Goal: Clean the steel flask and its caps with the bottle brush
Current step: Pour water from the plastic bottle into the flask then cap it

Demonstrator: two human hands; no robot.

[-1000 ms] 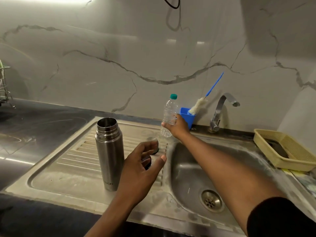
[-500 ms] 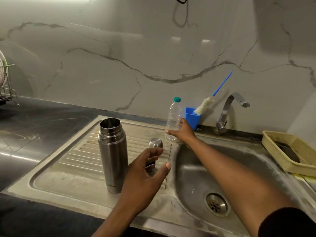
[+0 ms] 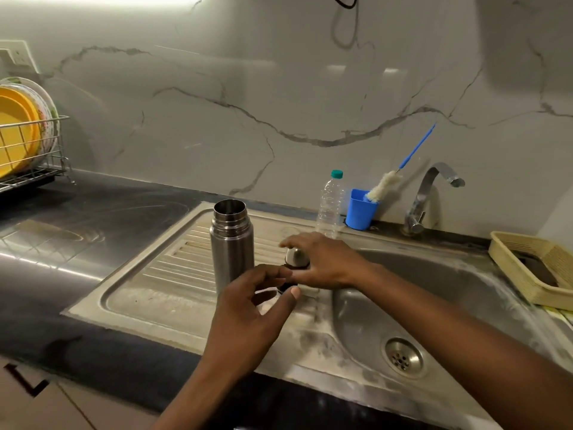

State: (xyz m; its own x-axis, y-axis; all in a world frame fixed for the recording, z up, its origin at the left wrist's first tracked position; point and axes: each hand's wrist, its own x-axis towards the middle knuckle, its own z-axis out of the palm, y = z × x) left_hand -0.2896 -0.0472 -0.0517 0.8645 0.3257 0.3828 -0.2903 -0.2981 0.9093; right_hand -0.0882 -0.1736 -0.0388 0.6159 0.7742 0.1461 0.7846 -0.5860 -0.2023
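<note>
The steel flask (image 3: 232, 243) stands upright and uncapped on the ribbed drainboard (image 3: 155, 274). Right of it sits its rounded steel cap (image 3: 294, 256), and my right hand (image 3: 328, 262) is over it, forefinger and thumb curled round it. A small dark inner cap (image 3: 287, 286) lies just in front, mostly hidden. My left hand (image 3: 245, 318) hovers there with fingers loosely curved and thumb tip beside the dark cap; I cannot see a grip. The bottle brush (image 3: 383, 186), white head and blue handle, leans in a blue cup (image 3: 359, 212) at the back.
A clear plastic bottle (image 3: 330, 203) with a green cap stands beside the blue cup. The tap (image 3: 431, 193) overhangs the sink basin (image 3: 434, 290). A cream basket (image 3: 508, 259) sits at the right, and a dish rack (image 3: 31, 162) with yellow plates at far left.
My right hand let go of the plastic bottle, which now stands by the cup, and came back onto the steel cap. My left hand stayed near the dark cap.
</note>
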